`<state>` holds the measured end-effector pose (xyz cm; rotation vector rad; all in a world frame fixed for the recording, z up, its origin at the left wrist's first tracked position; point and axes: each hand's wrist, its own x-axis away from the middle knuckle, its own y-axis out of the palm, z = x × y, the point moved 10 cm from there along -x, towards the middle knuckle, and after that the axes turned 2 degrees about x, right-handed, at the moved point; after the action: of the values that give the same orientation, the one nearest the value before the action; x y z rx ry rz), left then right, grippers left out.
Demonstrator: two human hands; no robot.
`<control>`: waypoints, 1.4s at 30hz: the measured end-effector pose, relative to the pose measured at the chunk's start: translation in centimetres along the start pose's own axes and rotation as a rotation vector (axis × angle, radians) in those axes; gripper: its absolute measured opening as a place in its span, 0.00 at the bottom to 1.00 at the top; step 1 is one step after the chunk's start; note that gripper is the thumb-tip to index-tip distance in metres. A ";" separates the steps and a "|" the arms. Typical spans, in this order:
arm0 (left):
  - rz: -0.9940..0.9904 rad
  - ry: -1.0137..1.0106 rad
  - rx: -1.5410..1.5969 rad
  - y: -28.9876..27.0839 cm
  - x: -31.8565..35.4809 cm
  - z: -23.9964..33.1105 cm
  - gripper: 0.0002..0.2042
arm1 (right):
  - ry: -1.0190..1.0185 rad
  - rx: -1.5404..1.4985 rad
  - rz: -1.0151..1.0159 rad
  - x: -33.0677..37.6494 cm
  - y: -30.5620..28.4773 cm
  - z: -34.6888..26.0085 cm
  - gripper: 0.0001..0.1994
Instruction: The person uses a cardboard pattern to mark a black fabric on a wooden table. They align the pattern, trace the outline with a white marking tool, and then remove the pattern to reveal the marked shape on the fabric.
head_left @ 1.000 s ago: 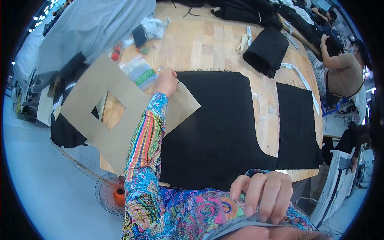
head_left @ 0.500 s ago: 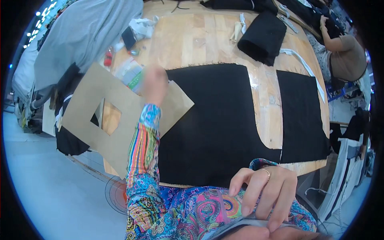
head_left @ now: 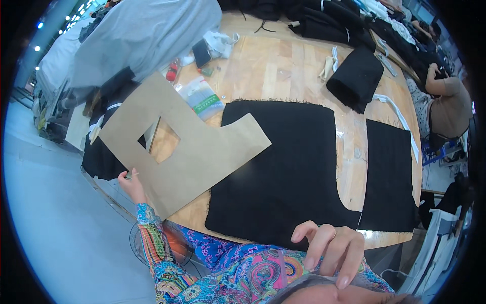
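Note:
A flat tan cardboard pattern with a cut-out window lies tilted on the table, its right arm over a large black cloth panel. My left hand is at the pattern's near left edge, fingertips pinched together around something small and pale that I cannot make out. Beyond the notch in the pattern lies a clear plastic packet with a green band. My right hand is raised close to me at the lower edge, fingers bent and apart, a fingertip against grey cloth.
A second black panel lies to the right, a folded black cloth behind it. White tape runs along the right side. Grey sheeting covers a heap at far left. A fan stands below the table's edge. Another person sits at right.
My left hand has come back from over the pattern's far part to its near left edge, uncovering the notch and packet. The whole view has shifted. My right hand stays raised.

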<state>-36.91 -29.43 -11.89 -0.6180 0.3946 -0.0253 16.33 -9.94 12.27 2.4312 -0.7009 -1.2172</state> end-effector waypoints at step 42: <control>-0.835 -0.249 0.998 13.8 24.1 22.8 0.09 | 0.104 1.588 -0.144 -11.6 -10.8 2.3 0.18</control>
<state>-7.49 -8.81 -11.29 0.2447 -0.1629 -0.8840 11.54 5.33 13.09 3.6635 -2.0196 -0.4574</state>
